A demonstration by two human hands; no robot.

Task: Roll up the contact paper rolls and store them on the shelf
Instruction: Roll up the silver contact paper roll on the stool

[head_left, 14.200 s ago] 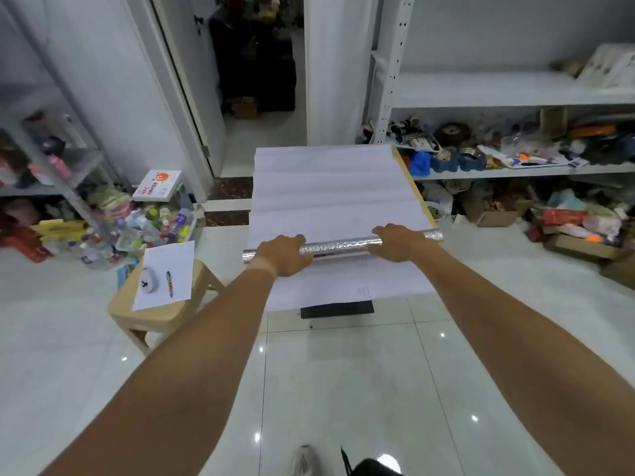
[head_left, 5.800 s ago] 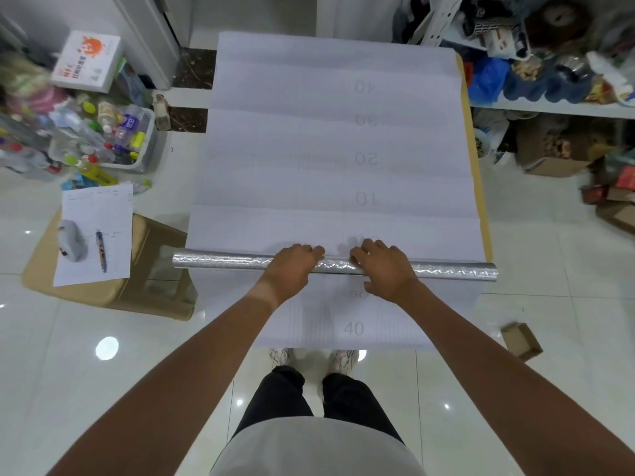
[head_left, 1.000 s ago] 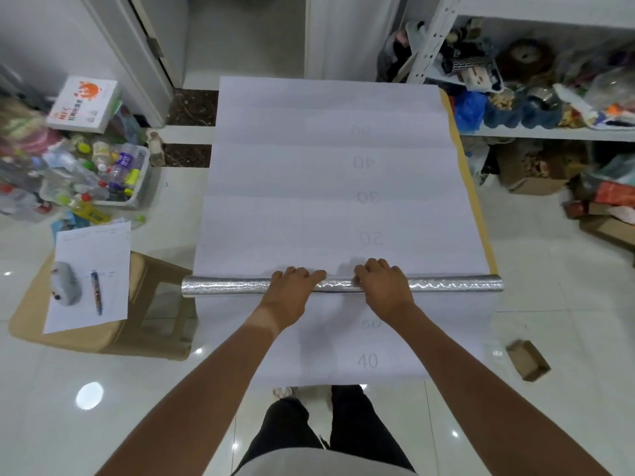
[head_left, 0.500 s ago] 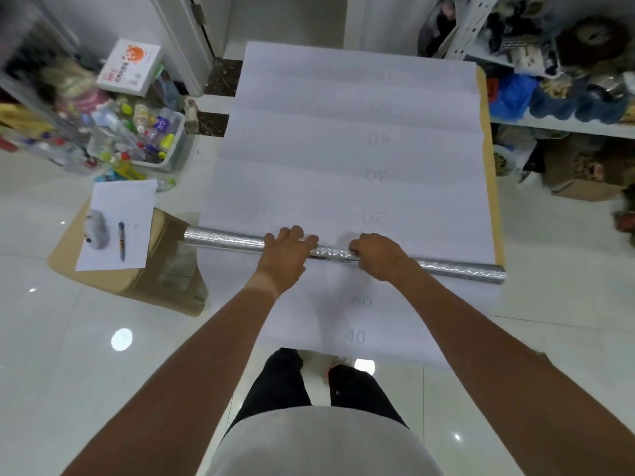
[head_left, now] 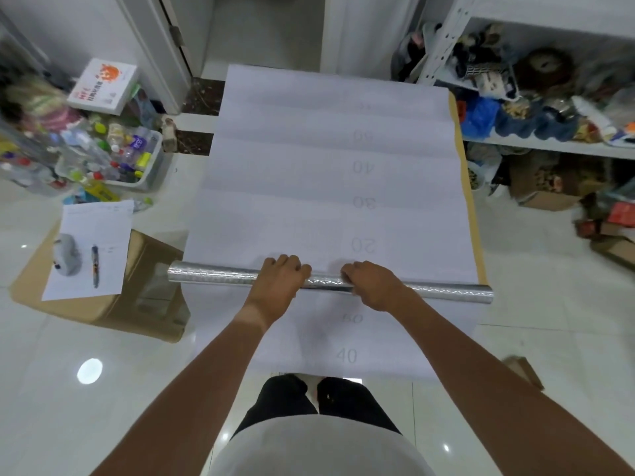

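Observation:
A silver contact paper roll (head_left: 213, 274) lies crosswise on a table. Its unrolled white backing sheet (head_left: 292, 187) stretches away from me, printed with faint numbers. My left hand (head_left: 280, 281) grips the roll left of centre, fingers curled over its top. My right hand (head_left: 372, 283) grips it just right of centre in the same way. A second stretch of white sheet (head_left: 378, 341) lies under the roll towards me. The tan table edge (head_left: 476, 228) shows along the sheet's right side. A white metal shelf (head_left: 536, 146) stands at the right, cluttered with items.
A tan stool (head_left: 147, 290) on the left carries a paper sheet (head_left: 92, 249), a pen and a grey mouse-like object. A bin of bottles (head_left: 117, 156) sits on the floor beyond it. Cardboard boxes (head_left: 546, 190) lie under the shelf. A doorway opens ahead.
Over the earlier frames the roll has travelled forward along the sheet, taking up paper. In the last half second the view shifted; both hands stay on the roll near its centre.

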